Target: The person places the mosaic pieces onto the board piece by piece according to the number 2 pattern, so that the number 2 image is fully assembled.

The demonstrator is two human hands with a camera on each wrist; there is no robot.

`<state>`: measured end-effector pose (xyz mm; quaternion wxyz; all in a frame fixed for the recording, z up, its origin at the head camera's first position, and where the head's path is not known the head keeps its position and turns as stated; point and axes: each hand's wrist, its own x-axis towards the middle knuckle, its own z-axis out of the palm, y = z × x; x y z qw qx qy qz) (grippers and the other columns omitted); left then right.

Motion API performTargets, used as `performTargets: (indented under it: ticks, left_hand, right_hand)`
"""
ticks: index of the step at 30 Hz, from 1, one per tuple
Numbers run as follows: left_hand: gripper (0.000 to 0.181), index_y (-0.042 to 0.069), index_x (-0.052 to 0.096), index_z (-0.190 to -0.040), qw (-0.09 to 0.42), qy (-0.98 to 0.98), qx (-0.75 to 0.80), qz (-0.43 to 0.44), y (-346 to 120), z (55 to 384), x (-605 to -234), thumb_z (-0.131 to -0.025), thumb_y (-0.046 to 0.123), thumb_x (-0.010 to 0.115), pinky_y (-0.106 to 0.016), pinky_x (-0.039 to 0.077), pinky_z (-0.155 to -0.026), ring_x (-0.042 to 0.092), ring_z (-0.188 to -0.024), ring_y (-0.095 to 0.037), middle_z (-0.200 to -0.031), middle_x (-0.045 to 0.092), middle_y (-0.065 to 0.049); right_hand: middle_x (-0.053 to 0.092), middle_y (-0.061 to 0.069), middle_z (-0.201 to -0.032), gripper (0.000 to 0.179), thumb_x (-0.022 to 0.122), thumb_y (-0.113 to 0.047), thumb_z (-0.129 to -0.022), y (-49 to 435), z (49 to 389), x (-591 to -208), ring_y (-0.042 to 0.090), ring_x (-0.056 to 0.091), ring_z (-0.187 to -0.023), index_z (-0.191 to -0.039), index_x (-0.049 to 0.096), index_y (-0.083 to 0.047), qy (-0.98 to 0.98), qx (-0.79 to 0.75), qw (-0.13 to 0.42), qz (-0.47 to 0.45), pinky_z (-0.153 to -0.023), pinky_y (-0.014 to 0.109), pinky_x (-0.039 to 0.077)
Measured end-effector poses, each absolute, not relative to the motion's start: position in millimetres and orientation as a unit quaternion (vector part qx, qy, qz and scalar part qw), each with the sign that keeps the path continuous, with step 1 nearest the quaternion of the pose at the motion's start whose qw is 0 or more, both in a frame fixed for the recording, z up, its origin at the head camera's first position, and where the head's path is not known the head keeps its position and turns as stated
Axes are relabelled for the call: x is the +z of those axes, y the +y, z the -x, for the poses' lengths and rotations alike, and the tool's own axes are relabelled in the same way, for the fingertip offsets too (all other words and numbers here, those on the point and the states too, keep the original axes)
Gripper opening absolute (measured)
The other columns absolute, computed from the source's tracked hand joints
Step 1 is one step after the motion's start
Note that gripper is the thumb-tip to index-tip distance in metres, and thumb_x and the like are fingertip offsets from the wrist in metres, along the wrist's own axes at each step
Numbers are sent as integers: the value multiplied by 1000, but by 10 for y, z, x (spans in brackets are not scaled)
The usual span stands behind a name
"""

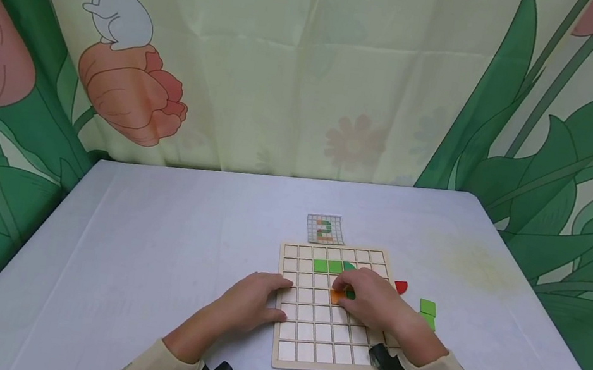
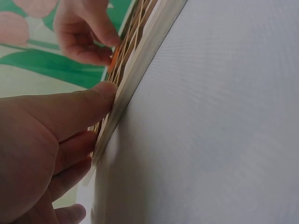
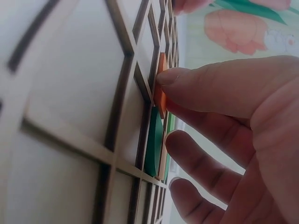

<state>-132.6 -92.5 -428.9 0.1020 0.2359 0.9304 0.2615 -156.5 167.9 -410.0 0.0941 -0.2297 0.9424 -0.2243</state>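
A wooden grid board point(image 1: 327, 367) with white cells lies on the table. At its left edge my left hand point(image 1: 250, 301) touches the frame with thumb and fingertips. Over the board's middle, my right hand point(image 1: 372, 297) pinches an orange square tile point(image 1: 336, 298) between thumb and index finger; in the right wrist view the tile point(image 3: 161, 86) stands slightly tilted at its cell. Beside it sits a dark green, curved-edge tile point(image 3: 154, 142). Higher up, two light green square tiles point(image 1: 328, 266) lie in a row with another dark green tile point(image 1: 349, 266), partly hidden by the right hand.
A small card point(image 1: 325, 230) printed with a coloured grid figure lies behind the board. To the right are a red rounded tile point(image 1: 401, 287) and two light green tiles point(image 1: 428, 307). A white cloth covers the table point(image 1: 150, 240); a printed curtain point(image 1: 291, 69) hangs behind.
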Motion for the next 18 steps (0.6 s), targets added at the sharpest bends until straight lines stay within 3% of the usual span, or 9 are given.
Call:
performTargets:
  ticks: [18]
  left_hand:
    - [56,6,62,-134,99,931,259,-239,-931,1331,-4306,-86,23,82,-41,43,-108,53,-129,-27,-135,62,-6]
  right_hand:
    - [67,-9,-98,16,74,-11,-88,1743,1584,-4107,19,58,-96,-103,72,-16,936,-234,92,245,-88,43,51]
